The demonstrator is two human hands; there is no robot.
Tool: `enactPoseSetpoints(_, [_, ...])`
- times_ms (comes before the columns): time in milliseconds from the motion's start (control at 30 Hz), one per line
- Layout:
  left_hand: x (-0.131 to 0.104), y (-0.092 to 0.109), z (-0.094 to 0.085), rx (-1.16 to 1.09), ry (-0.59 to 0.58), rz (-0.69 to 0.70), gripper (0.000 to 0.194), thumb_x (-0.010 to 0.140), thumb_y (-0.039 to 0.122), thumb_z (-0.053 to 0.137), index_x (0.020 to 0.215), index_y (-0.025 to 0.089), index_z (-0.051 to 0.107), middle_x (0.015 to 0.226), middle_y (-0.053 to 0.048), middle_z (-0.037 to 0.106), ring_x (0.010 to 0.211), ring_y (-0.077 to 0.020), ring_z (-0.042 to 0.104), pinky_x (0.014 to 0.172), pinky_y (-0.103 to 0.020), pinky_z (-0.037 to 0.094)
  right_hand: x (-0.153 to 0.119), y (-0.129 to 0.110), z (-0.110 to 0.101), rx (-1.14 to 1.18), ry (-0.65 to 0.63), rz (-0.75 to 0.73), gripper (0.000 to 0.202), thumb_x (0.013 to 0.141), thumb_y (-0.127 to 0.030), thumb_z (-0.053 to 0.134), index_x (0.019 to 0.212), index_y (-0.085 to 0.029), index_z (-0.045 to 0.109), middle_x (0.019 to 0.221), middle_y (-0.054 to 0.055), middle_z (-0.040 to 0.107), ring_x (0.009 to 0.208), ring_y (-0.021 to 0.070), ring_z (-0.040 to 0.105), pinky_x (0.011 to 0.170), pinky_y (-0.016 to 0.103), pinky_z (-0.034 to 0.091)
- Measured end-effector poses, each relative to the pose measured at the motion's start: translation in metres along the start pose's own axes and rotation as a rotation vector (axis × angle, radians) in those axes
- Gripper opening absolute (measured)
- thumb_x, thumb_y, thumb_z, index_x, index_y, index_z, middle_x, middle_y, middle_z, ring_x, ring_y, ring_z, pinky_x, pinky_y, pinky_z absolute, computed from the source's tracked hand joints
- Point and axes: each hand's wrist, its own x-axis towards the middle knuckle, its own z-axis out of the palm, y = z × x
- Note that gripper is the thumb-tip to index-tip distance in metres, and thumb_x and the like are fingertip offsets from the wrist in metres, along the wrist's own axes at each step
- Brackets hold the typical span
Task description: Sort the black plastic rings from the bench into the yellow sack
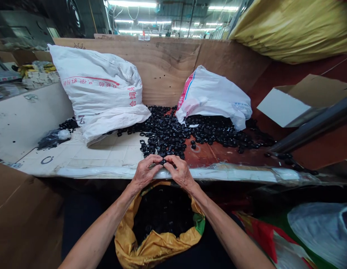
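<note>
At the bench's front edge, my left hand [147,170] and my right hand [179,170] meet, fingertips pinched around a small black plastic part [162,161]. Its exact kind is too small to make out, and the fingers partly cover it. Just beyond them spreads a heap of similar small black parts [165,130]. Directly below my hands, an open yellow woven sack [156,244] holds a dark mass of black pieces.
Two white woven sacks, one left [103,86] and one right [215,97], lie on the bench against a plywood board [168,71]. A cardboard box [288,104] and a dark metal bar [316,123] stand at right. A yellow sack [297,30] hangs over the upper right.
</note>
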Motion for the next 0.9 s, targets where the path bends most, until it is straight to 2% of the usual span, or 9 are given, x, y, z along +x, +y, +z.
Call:
enactPoseSetpoints(233, [0.000, -0.001, 0.001, -0.065, -0.002, -0.043, 0.012, 0.088, 0.023, 0.071, 0.099, 0.019, 0.072, 0.106, -0.008, 0.072, 0.101, -0.0195, 0.068, 0.092, -0.036, 0.055, 0.004, -0.003, -0.001, 0.181, -0.016, 0.095, 0.011, 0.093, -0.027, 0.061, 0.093, -0.021, 0.070, 0.082, 0.002, 0.070, 0.070, 0.0162, 0.063, 0.066, 0.028, 0.051])
enactPoseSetpoints(400, [0.001, -0.001, 0.001, -0.143, -0.005, -0.218, 0.015, 0.084, 0.026, 0.074, 0.097, 0.018, 0.073, 0.096, -0.005, 0.073, 0.090, -0.0181, 0.068, 0.085, -0.032, 0.055, 0.004, 0.001, 0.002, 0.194, 0.027, -0.101, 0.013, 0.092, -0.018, 0.060, 0.098, -0.022, 0.071, 0.096, 0.006, 0.070, 0.091, 0.0197, 0.067, 0.084, 0.034, 0.054])
enactPoseSetpoints(500, [0.001, -0.001, 0.000, -0.234, -0.023, -0.334, 0.018, 0.083, 0.027, 0.076, 0.098, 0.017, 0.073, 0.092, -0.004, 0.071, 0.084, -0.0169, 0.067, 0.079, -0.029, 0.055, 0.002, 0.003, 0.004, 0.220, 0.026, -0.124, 0.016, 0.094, -0.017, 0.058, 0.100, -0.023, 0.071, 0.102, 0.007, 0.071, 0.097, 0.0203, 0.067, 0.088, 0.035, 0.055])
enactPoseSetpoints(567, [0.001, -0.001, 0.000, -0.248, -0.009, -0.317, 0.018, 0.083, 0.027, 0.075, 0.098, 0.017, 0.073, 0.095, -0.004, 0.071, 0.087, -0.0171, 0.067, 0.082, -0.030, 0.055, 0.001, 0.003, 0.005, 0.215, 0.036, -0.065, 0.017, 0.093, -0.019, 0.061, 0.106, -0.023, 0.070, 0.102, 0.006, 0.071, 0.094, 0.0194, 0.068, 0.084, 0.033, 0.056])
enactPoseSetpoints(633, [-0.001, -0.002, 0.000, -0.231, 0.014, -0.239, 0.016, 0.084, 0.028, 0.075, 0.097, 0.018, 0.072, 0.100, -0.006, 0.070, 0.094, -0.0185, 0.067, 0.088, -0.032, 0.055, 0.000, 0.001, 0.006, 0.188, 0.041, -0.014, 0.018, 0.092, -0.022, 0.062, 0.109, -0.023, 0.069, 0.099, 0.005, 0.070, 0.087, 0.0181, 0.068, 0.079, 0.030, 0.057])
enactPoseSetpoints(733, [-0.002, -0.003, 0.000, -0.194, 0.046, -0.125, 0.015, 0.086, 0.028, 0.074, 0.096, 0.018, 0.072, 0.104, -0.008, 0.069, 0.100, -0.0196, 0.067, 0.088, -0.034, 0.057, 0.002, -0.004, 0.010, 0.097, 0.033, 0.002, 0.012, 0.095, -0.027, 0.060, 0.099, -0.021, 0.069, 0.090, 0.004, 0.070, 0.079, 0.0171, 0.066, 0.075, 0.028, 0.054])
enactPoseSetpoints(900, [-0.003, -0.001, -0.002, -0.152, 0.081, -0.057, 0.010, 0.087, 0.025, 0.072, 0.095, 0.019, 0.072, 0.105, -0.008, 0.069, 0.098, -0.0176, 0.067, 0.085, -0.032, 0.057, 0.006, -0.004, 0.023, -0.130, 0.048, -0.035, 0.032, 0.104, -0.030, 0.044, 0.086, -0.019, 0.068, 0.078, 0.006, 0.067, 0.073, 0.0175, 0.062, 0.073, 0.028, 0.048])
